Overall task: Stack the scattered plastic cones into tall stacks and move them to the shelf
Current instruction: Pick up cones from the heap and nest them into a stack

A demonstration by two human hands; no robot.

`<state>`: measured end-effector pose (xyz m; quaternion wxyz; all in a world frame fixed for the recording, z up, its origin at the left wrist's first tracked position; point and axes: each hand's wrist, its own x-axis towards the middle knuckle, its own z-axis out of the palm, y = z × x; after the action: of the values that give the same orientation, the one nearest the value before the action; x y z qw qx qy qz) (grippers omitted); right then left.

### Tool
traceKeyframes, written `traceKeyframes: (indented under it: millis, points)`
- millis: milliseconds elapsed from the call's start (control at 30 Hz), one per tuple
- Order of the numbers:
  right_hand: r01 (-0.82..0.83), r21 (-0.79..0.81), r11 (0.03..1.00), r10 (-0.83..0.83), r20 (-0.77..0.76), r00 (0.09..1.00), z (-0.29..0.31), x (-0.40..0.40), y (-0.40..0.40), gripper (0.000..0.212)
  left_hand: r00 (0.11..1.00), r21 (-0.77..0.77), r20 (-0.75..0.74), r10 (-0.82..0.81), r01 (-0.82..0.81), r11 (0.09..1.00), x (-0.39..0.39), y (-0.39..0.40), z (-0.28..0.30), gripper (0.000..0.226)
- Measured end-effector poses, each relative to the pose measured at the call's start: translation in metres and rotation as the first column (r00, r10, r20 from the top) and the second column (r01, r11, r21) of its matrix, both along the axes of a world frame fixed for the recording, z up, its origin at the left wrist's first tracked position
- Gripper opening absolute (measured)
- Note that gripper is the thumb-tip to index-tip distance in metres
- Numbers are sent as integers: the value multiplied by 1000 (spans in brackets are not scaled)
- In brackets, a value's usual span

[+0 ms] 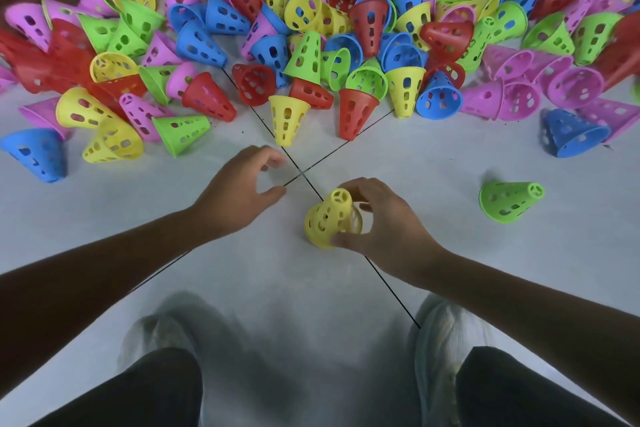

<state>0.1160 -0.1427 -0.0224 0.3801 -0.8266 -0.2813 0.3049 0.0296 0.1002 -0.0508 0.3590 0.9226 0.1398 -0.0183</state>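
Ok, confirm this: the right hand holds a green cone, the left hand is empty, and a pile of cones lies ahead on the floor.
Wrong on colour. In the head view the right hand holds a yellow cone, not green. The left hand is empty, and the pile lies ahead on the floor.

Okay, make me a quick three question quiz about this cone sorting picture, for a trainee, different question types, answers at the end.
1. True or false: the right hand grips a yellow cone.
2. Multiple choice: the left hand is A) holding a blue cone, B) holding nothing, fingers loosely curled above the floor, C) resting on a shoe.
3. Fill in: the cone lying alone on its side to the right of the hands, apart from the pile of cones, is coloured ____.

Key: 1 true; 2 B; 3 green.
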Motion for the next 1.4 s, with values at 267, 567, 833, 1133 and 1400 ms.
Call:
traceKeyframes:
  millis: [267, 567, 833, 1133, 1400]
  points:
    - [-239, -150, 959, 259, 133, 957, -15, 9, -3, 63, 997, 141, 66, 28, -37, 989, 31, 17, 3, 56]
    - [-342, -388, 856, 477, 337, 812, -15, 78, 5, 81, 988, 254, -23, -151, 152, 955, 66, 37, -2, 85]
    - [-200, -455, 868, 449, 545, 708, -6, 138, 42, 84, 988, 255, 20, -152, 142, 956, 71, 44, -4, 79]
    - [-197, -442, 875, 428, 517, 741, -19, 142, 58, 80, 986, 180, 6, -166, 162, 970, 58, 49, -12, 87]
    - [-59, -360, 931, 253, 521, 815, -28, 120, 43, 75, 987, 164, -122, -105, 124, 979, 41, 46, -10, 87]
